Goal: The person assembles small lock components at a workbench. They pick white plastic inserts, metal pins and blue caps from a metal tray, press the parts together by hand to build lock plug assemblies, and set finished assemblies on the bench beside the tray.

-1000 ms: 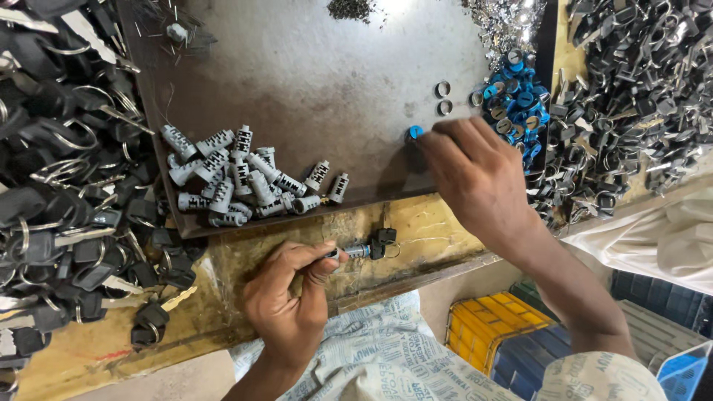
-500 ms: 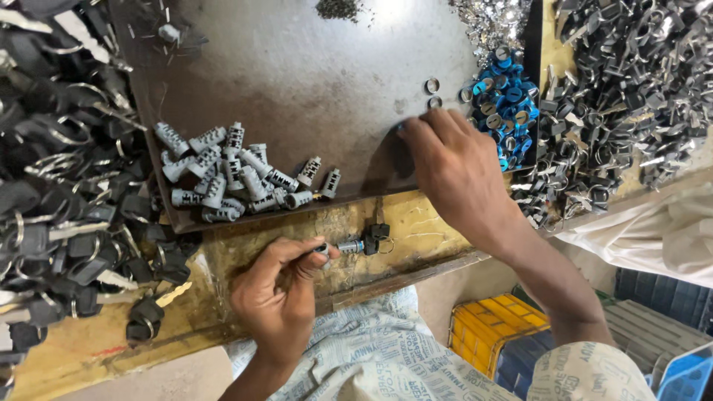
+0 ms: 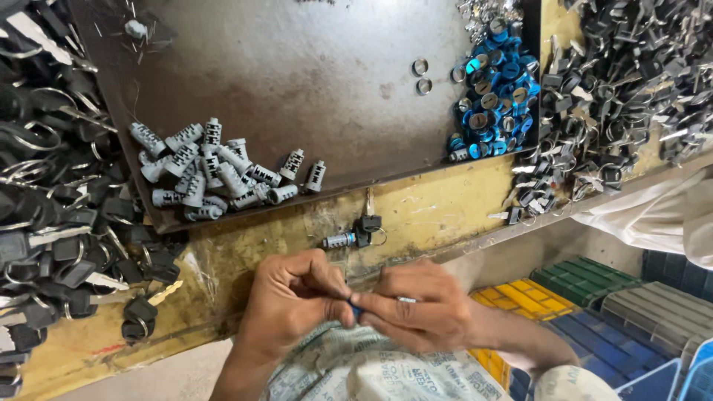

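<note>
I am at a lock-assembly workbench in a small workshop. Just above my fingers (image 3: 327, 286) a worn yellow bench (image 3: 431, 215) carries a dark metal tray (image 3: 297, 74). Up to the left lie grey lock cylinders (image 3: 215, 171) and heaps of black-headed keys (image 3: 52, 223); up to the right, blue caps (image 3: 494, 96); lower right, plastic crates (image 3: 587, 297).

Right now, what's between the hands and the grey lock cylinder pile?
Head view: one lock cylinder with a black-headed key on the yellow bench, between the hands (left, right) and the grey lock cylinder pile.
</note>
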`<state>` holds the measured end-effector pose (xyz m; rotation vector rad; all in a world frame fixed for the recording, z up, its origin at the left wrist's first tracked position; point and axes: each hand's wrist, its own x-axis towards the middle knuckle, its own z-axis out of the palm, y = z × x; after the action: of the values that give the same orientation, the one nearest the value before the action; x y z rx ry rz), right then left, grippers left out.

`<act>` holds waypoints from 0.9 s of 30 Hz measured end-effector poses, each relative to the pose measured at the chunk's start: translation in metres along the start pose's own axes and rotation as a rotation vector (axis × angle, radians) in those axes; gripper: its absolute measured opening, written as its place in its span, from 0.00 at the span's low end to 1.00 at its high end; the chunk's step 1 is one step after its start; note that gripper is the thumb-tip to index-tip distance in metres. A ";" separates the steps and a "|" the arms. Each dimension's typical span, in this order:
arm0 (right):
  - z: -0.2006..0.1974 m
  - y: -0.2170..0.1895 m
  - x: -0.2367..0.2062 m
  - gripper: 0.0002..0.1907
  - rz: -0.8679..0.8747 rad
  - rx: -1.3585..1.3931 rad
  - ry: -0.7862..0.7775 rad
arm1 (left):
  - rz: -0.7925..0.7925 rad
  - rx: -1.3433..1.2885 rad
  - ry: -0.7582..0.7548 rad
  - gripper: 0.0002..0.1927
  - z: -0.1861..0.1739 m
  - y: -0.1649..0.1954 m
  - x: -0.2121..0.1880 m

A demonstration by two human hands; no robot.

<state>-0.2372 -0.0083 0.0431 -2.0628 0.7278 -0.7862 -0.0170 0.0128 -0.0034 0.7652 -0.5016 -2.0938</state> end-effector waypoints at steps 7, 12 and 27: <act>0.026 0.011 -0.018 0.18 -0.288 -0.234 0.217 | -0.204 0.179 0.134 0.10 0.014 -0.005 -0.006; 0.033 0.033 -0.024 0.15 -0.521 -0.411 0.350 | 0.194 -0.050 0.252 0.12 0.064 -0.012 -0.008; 0.016 0.013 0.020 0.13 0.276 -0.596 0.083 | 0.625 0.812 0.672 0.10 0.011 -0.019 -0.020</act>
<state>-0.2151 -0.0220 0.0301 -2.3756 1.3912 -0.5372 -0.0256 0.0408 0.0002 1.4596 -1.0482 -0.9265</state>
